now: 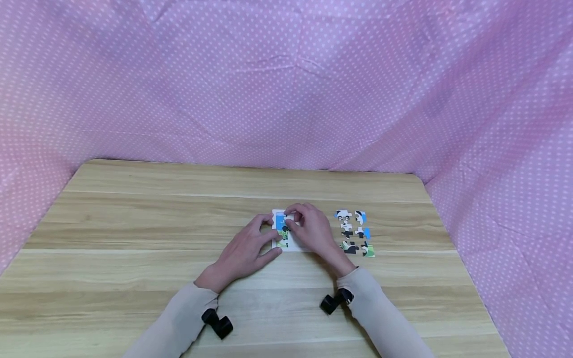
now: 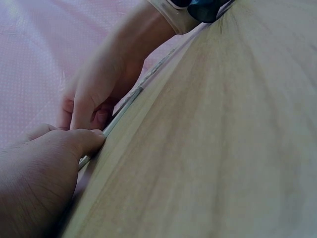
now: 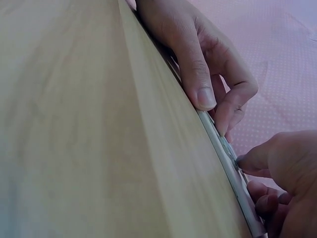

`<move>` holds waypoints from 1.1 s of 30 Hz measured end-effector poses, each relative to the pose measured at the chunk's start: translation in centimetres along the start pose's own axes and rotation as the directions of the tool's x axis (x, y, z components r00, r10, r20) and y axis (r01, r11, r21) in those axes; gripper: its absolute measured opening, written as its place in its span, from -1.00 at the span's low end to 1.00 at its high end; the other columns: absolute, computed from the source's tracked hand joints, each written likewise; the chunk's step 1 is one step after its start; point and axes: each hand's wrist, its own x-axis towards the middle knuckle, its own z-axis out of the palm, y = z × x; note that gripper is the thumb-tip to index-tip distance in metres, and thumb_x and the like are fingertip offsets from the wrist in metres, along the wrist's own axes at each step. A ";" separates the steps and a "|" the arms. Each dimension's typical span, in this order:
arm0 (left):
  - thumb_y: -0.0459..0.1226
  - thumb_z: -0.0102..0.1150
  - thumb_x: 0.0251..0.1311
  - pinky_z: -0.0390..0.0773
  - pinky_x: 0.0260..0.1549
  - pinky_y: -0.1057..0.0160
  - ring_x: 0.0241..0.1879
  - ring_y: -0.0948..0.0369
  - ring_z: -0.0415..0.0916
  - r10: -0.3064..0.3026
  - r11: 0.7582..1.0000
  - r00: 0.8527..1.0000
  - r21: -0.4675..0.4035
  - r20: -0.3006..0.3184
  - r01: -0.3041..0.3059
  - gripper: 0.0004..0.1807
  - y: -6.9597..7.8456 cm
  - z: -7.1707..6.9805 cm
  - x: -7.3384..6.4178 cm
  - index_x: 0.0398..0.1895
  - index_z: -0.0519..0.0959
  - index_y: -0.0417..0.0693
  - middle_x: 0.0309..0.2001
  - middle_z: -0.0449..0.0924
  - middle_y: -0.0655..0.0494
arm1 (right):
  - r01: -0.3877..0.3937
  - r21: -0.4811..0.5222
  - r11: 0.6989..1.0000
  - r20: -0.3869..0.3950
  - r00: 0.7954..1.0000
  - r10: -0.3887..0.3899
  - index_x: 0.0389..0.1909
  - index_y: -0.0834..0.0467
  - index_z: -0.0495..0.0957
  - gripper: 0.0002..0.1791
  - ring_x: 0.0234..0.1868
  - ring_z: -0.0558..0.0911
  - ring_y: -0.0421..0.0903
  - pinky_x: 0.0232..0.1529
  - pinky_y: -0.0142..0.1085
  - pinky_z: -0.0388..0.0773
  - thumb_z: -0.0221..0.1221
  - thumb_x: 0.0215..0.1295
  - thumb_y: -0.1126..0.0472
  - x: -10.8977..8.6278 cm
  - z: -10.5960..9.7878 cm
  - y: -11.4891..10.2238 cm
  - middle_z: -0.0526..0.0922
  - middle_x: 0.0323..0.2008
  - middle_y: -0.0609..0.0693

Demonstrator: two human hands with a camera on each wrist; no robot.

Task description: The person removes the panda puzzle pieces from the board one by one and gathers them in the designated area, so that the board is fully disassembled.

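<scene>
A small white-bordered puzzle board [image 1: 295, 244] lies on the table, with blue and green panda-picture pieces along its left side. My left hand [image 1: 243, 251] rests at the board's left edge, fingers spread and slightly bent, thumb by the near corner. In the right wrist view, its thumb [image 3: 205, 98] touches the board's edge. My right hand [image 1: 313, 228] reaches over the board. Its thumb and index finger pinch a puzzle piece [image 1: 285, 220] at the upper left, mostly hidden by the fingers. Loose panda puzzle pieces [image 1: 343, 215] lie to the right of that hand.
The light wooden table [image 1: 134, 223] extends around the board on all sides. A pink polka-dot cloth [image 1: 277, 89] hangs behind it and at both sides. Black wrist cameras [image 1: 218, 324] are worn at both beige sleeves.
</scene>
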 end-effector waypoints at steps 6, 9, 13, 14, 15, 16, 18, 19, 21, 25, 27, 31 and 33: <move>-0.03 0.40 0.52 0.66 0.15 -0.05 0.28 -0.01 0.55 0.008 1.000 1.000 0.003 -0.008 -0.008 -0.81 0.0 0.0 0.0 0.01 0.75 0.12 0.36 0.45 -0.07 | -0.037 0.010 0.999 0.003 0.999 0.037 0.05 0.06 0.78 -0.76 -0.34 0.50 -0.15 -0.28 -0.27 0.40 0.50 0.42 0.21 0.1 0.1 -0.1 0.63 -0.29 -0.08; -0.03 0.40 0.52 0.66 0.13 -0.04 0.27 0.00 0.54 0.006 1.000 1.000 0.005 -0.009 -0.006 -0.81 0.1 0.0 0.0 0.00 0.75 0.13 0.36 0.45 -0.07 | -0.042 0.029 0.999 -0.006 0.999 0.042 0.04 0.06 0.77 -0.76 -0.33 0.50 -0.15 -0.28 -0.27 0.40 0.50 0.41 0.23 0.1 0.1 0.0 0.66 -0.24 -0.08; -0.03 0.40 0.52 0.66 0.15 -0.05 0.29 -0.01 0.54 0.002 1.000 1.000 0.002 -0.007 -0.002 -0.81 0.1 0.0 0.0 0.01 0.75 0.13 0.37 0.45 -0.07 | -0.042 0.055 0.998 -0.016 0.999 0.043 0.04 0.06 0.76 -0.74 -0.32 0.51 -0.15 -0.28 -0.28 0.39 0.51 0.40 0.24 0.0 0.2 0.0 0.70 -0.15 -0.05; -0.03 0.40 0.52 0.66 0.16 -0.06 0.29 -0.02 0.53 0.000 1.000 1.000 0.002 -0.005 0.000 -0.81 0.1 0.0 0.0 0.01 0.75 0.13 0.37 0.44 -0.07 | -0.042 0.059 0.997 -0.018 0.999 0.044 0.05 0.06 0.75 -0.74 -0.32 0.51 -0.15 -0.29 -0.29 0.39 0.52 0.40 0.24 0.0 0.2 0.0 0.71 -0.13 -0.04; -0.03 0.40 0.52 0.65 0.17 -0.07 0.30 -0.02 0.53 -0.002 1.000 1.000 0.001 -0.004 0.002 -0.81 0.0 0.0 0.0 0.01 0.75 0.13 0.37 0.44 -0.07 | -0.042 0.064 0.997 -0.019 0.999 0.043 0.05 0.07 0.75 -0.73 -0.32 0.51 -0.15 -0.30 -0.29 0.38 0.52 0.39 0.24 0.0 0.2 0.0 0.72 -0.11 -0.03; -0.03 0.40 0.52 0.65 0.18 -0.08 0.30 -0.02 0.53 -0.004 1.000 1.000 0.001 -0.003 0.004 -0.81 0.0 0.0 0.0 0.01 0.75 0.13 0.37 0.44 -0.07 | -0.043 0.069 0.997 -0.021 0.999 0.044 0.05 0.07 0.75 -0.73 -0.33 0.51 -0.15 -0.31 -0.30 0.38 0.52 0.39 0.24 0.1 0.2 0.0 0.73 -0.10 -0.03; -0.03 0.40 0.52 0.65 0.19 -0.09 0.31 -0.03 0.53 -0.008 1.000 1.000 0.000 -0.001 0.008 -0.81 0.0 0.0 0.0 0.01 0.75 0.13 0.37 0.44 -0.08 | -0.043 0.081 0.996 -0.024 0.999 0.045 0.05 0.07 0.75 -0.73 -0.35 0.50 -0.16 -0.33 -0.31 0.36 0.53 0.39 0.24 0.0 0.2 0.0 0.75 -0.09 -0.03; -0.03 0.40 0.52 0.65 0.19 -0.09 0.31 -0.03 0.53 -0.009 1.000 1.000 0.000 0.000 0.009 -0.80 0.0 0.0 0.0 0.01 0.75 0.13 0.37 0.44 -0.08 | -0.045 0.088 0.995 -0.026 0.999 0.048 0.05 0.07 0.75 -0.73 -0.36 0.50 -0.16 -0.34 -0.31 0.36 0.53 0.38 0.24 0.1 0.2 0.0 0.76 -0.09 -0.04; -0.03 0.40 0.52 0.65 0.20 -0.10 0.32 -0.04 0.53 -0.012 1.000 1.000 0.001 0.001 0.012 -0.80 0.1 0.0 0.0 0.01 0.75 0.13 0.38 0.44 -0.08 | -0.052 0.104 0.993 -0.029 0.998 0.055 0.04 0.06 0.75 -0.72 -0.39 0.51 -0.17 -0.35 -0.32 0.36 0.54 0.37 0.24 0.1 0.2 0.1 0.77 -0.11 -0.05; -0.02 0.39 0.52 0.64 0.22 -0.11 0.34 -0.04 0.53 -0.014 1.000 1.000 0.003 0.004 0.014 -0.80 0.1 0.0 0.0 0.02 0.76 0.13 0.38 0.44 -0.08 | -0.057 0.126 0.990 -0.035 0.997 0.062 0.02 0.04 0.77 -0.72 -0.43 0.52 -0.20 -0.39 -0.34 0.35 0.56 0.35 0.25 0.1 0.3 0.2 0.80 -0.17 -0.10; -0.02 0.39 0.53 0.64 0.23 -0.11 0.34 -0.04 0.53 -0.014 1.000 1.000 0.003 0.005 0.014 -0.79 0.1 0.0 0.0 0.02 0.76 0.13 0.38 0.45 -0.08 | -0.052 0.126 0.991 -0.038 0.998 0.057 0.02 0.04 0.77 -0.72 -0.45 0.52 -0.21 -0.41 -0.35 0.35 0.56 0.34 0.25 0.1 0.3 0.2 0.82 -0.19 -0.11; -0.02 0.39 0.53 0.65 0.21 -0.10 0.33 -0.04 0.53 -0.012 1.000 1.000 -0.001 0.001 0.012 -0.80 0.1 0.0 0.0 0.02 0.76 0.12 0.38 0.45 -0.08 | -0.045 0.125 0.991 -0.043 0.998 0.051 0.01 0.05 0.78 -0.72 -0.47 0.52 -0.23 -0.43 -0.36 0.34 0.57 0.32 0.25 0.2 0.4 0.3 0.84 -0.20 -0.13; -0.03 0.39 0.53 0.65 0.20 -0.09 0.33 -0.04 0.53 -0.011 1.000 1.000 -0.002 -0.001 0.011 -0.80 0.0 0.0 0.0 0.02 0.76 0.12 0.38 0.45 -0.08 | -0.049 0.129 0.990 -0.041 0.998 0.055 0.01 0.04 0.79 -0.71 -0.47 0.52 -0.24 -0.44 -0.37 0.34 0.58 0.31 0.25 0.2 0.5 0.3 0.84 -0.20 -0.14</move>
